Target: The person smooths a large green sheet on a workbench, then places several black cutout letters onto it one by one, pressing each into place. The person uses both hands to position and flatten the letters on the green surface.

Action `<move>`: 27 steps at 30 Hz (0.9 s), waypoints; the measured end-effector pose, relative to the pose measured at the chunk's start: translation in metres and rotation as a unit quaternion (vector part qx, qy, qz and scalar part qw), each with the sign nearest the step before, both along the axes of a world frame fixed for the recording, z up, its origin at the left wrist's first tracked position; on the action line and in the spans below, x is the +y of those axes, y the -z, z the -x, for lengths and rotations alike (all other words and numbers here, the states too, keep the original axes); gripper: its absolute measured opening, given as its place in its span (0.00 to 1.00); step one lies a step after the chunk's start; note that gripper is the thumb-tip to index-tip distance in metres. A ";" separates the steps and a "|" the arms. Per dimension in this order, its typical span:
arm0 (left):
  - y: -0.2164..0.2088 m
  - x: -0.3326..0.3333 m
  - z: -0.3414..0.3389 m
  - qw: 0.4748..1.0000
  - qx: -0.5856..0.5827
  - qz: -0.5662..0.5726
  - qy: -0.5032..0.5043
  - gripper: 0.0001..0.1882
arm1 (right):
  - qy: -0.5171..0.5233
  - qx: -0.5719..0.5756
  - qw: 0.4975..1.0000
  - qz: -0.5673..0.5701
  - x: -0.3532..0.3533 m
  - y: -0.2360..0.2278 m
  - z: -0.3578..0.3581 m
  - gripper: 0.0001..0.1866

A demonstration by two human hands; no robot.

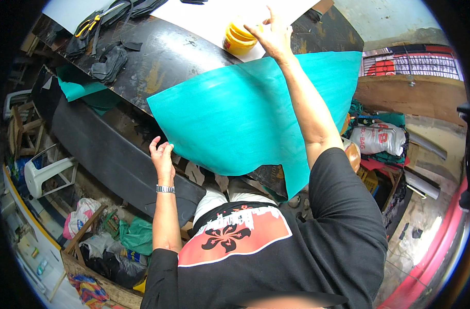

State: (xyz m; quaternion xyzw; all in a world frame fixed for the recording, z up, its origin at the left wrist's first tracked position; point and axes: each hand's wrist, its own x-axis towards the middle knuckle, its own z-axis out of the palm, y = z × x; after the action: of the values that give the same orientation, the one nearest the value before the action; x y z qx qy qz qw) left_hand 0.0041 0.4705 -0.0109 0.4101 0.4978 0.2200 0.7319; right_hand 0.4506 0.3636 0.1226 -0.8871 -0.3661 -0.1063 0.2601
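Observation:
A large teal-green sheet (pixel 229 113), smooth and flexible like leather or vinyl, lies over the front of the dark table and hangs past its edge toward me. My left hand (pixel 163 157), with a metal watch on the wrist, pinches the sheet's near left edge between thumb and fingers. My right arm reaches across the sheet. Over the far side, my right hand (pixel 276 37) has its fingers spread and holds nothing that I can see. Just left of it stands a yellow plastic tub (pixel 239 39) on a white sheet (pixel 193 18).
Scissors with yellow handles (pixel 88 26) and black strips (pixel 110 63) lie on the table (pixel 147 56). A long black padded piece (pixel 106 139) runs along my left. Beyond it are a white plastic stool (pixel 47 172) and bags (pixel 137 237). A white sack (pixel 380 138) sits among clutter at right.

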 end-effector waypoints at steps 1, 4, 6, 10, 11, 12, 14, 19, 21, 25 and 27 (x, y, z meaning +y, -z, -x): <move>0.000 0.000 0.000 1.000 0.005 0.003 -0.002 0.30 | -0.012 -0.028 0.999 0.037 0.002 -0.004 -0.004 0.56; 0.001 -0.001 -0.002 1.000 -0.006 0.002 -0.009 0.30 | -0.116 -0.033 0.992 0.031 0.013 -0.009 -0.008 0.53; 0.001 -0.002 -0.003 1.000 -0.012 0.001 -0.012 0.29 | -0.166 -0.090 0.979 0.080 0.027 -0.003 -0.004 0.55; 0.003 -0.003 -0.003 1.000 -0.020 0.002 -0.017 0.29 | -0.166 -0.047 0.961 0.216 0.038 0.012 0.008 0.53; 0.004 -0.003 -0.003 1.000 -0.024 0.003 -0.019 0.29 | -0.143 -0.056 0.956 0.251 0.038 0.015 0.011 0.52; 0.005 -0.004 -0.003 1.000 -0.023 -0.001 -0.019 0.29 | -0.154 -0.074 0.957 0.236 0.037 0.017 0.013 0.50; 0.005 -0.004 -0.003 1.000 -0.016 -0.008 -0.016 0.29 | -0.163 -0.103 0.956 0.222 0.033 0.018 0.017 0.47; 0.006 -0.005 -0.005 1.000 -0.007 -0.006 -0.020 0.29 | -0.166 -0.116 0.956 0.211 0.030 0.020 0.024 0.46; 0.006 -0.005 -0.006 1.000 -0.009 -0.007 -0.021 0.29 | -0.153 -0.134 0.954 0.218 0.031 0.023 0.029 0.45; 0.008 -0.006 -0.007 1.000 -0.013 -0.011 -0.018 0.29 | -0.128 -0.155 0.952 0.233 0.032 0.030 0.036 0.43; 0.008 -0.005 -0.007 1.000 -0.012 -0.014 -0.016 0.28 | -0.123 -0.140 0.951 0.246 0.032 0.031 0.036 0.44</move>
State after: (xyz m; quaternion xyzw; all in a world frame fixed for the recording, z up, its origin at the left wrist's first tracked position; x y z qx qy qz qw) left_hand 0.0109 0.4651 -0.0190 0.4097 0.4923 0.2439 0.7282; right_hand 0.4143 0.3952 0.0911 -0.8478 -0.5201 -0.1030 -0.0093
